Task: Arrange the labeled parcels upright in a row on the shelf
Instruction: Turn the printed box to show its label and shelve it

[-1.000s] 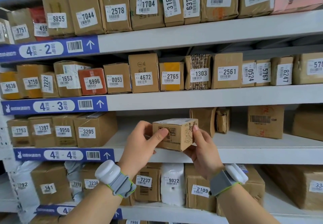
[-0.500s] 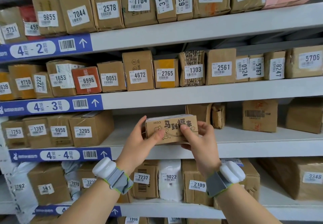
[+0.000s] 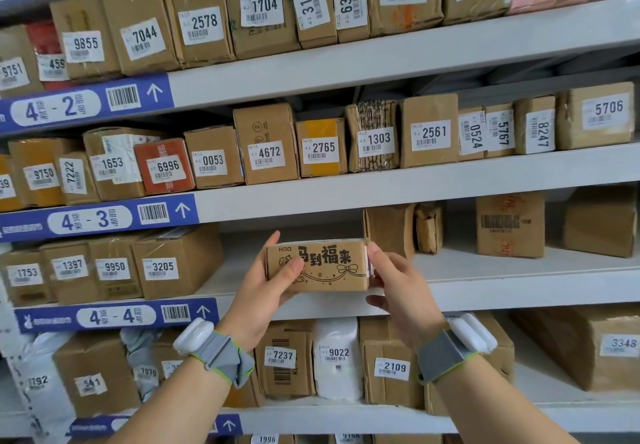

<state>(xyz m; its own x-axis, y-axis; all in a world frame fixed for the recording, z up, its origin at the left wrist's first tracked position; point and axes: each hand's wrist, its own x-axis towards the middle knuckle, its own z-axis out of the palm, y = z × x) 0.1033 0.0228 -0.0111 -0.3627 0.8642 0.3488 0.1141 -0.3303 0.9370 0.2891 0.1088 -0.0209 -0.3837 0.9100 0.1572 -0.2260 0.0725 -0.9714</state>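
I hold a small brown cardboard parcel (image 3: 325, 265) with black printed characters and a bow drawing on the face turned to me. My left hand (image 3: 266, 287) grips its left end, thumb over the front. My right hand (image 3: 398, 284) grips its right end, where a white label edge shows. The parcel hangs in front of the 4-4 shelf (image 3: 485, 291), over the open gap right of parcel 3205 (image 3: 173, 263). Parcels 1753, 1397, 9950 and 3205 stand in a row at that shelf's left.
Unlabeled-looking brown boxes (image 3: 509, 223) stand further back on the right of the 4-4 shelf, and two small ones (image 3: 391, 228) sit just behind the held parcel. Shelves above and below are packed with numbered parcels.
Both hands have turned the parcel, so its printed long face now faces me instead of a corner. It sits slightly higher against the shelf.
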